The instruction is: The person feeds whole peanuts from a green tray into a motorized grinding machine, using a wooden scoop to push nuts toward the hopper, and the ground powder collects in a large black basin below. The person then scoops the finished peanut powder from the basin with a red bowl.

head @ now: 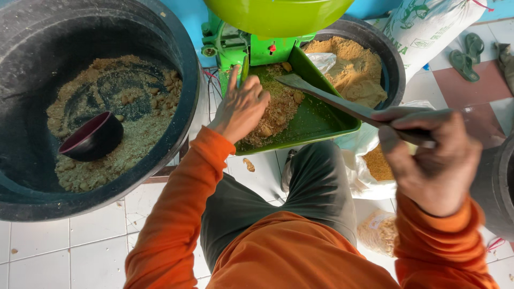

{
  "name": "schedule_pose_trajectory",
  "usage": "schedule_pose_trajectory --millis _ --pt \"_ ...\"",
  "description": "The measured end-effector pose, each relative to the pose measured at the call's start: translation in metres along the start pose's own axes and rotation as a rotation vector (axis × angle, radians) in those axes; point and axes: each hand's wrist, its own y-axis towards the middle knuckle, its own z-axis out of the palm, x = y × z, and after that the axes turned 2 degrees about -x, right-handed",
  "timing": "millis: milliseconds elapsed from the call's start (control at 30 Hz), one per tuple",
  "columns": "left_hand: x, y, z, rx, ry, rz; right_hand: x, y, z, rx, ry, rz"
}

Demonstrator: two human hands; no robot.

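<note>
My left hand (242,107) rests in the green feed tray (321,126) of a green machine (235,45), fingers pushing into a pile of crumbly brown meal with lumps (278,109). My right hand (433,158) grips the handle of a flat grey wooden paddle (326,96), whose blade tip lies on the meal near the machine's inlet. Both arms wear orange sleeves. A lime-green hopper (278,13) sits above the tray.
A large black tub (187,80) at left holds coarse meal and a dark red scoop bowl (93,136). Behind the tray stands another black tub (393,64) of fine tan meal. A white sack (428,27), sandals (466,56), plastic bags of meal (377,230) and white floor tiles (96,246) surround me.
</note>
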Motion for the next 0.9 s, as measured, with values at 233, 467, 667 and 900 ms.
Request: schedule_pose_trajectory --millis 233,467,667,900 --pt "0.010 0.012 0.010 -0.065 -0.066 -0.134 -0.006 0.027 0.028 0.191 -0.027 -0.008" --pt "-0.001 -0.009 -0.004 -0.011 -0.100 -0.148 -0.027 0.003 0.079 0.048 -0.007 0.014" --pt "-0.012 -0.022 -0.018 0.004 -0.123 -0.209 -0.015 0.004 0.088 -0.016 -0.040 -0.024" --pt "-0.019 -0.030 -0.024 -0.006 -0.160 -0.241 -0.026 -0.001 0.103 -0.020 -0.011 0.004"
